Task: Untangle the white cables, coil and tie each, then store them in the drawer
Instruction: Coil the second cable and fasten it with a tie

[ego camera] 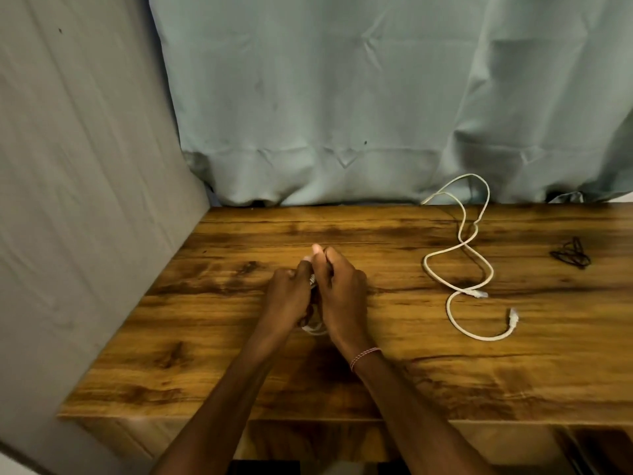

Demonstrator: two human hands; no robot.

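Observation:
Both hands meet at the middle of the wooden table (212, 337). My left hand (289, 296) and my right hand (342, 293) grip a small coil of white cable (313, 327); only a few loops show between and below the palms. A second white cable (459, 255) lies loose to the right in winding curves, its far loop propped against the curtain, and both of its clear plugs rest on the wood. The drawer front (308, 440) sits under the table's near edge, shut.
Several thin black ties (571, 257) lie in a small heap at the far right of the table. A pale green curtain (342, 97) hangs behind the table and a grey fabric panel (85, 200) closes off the left side.

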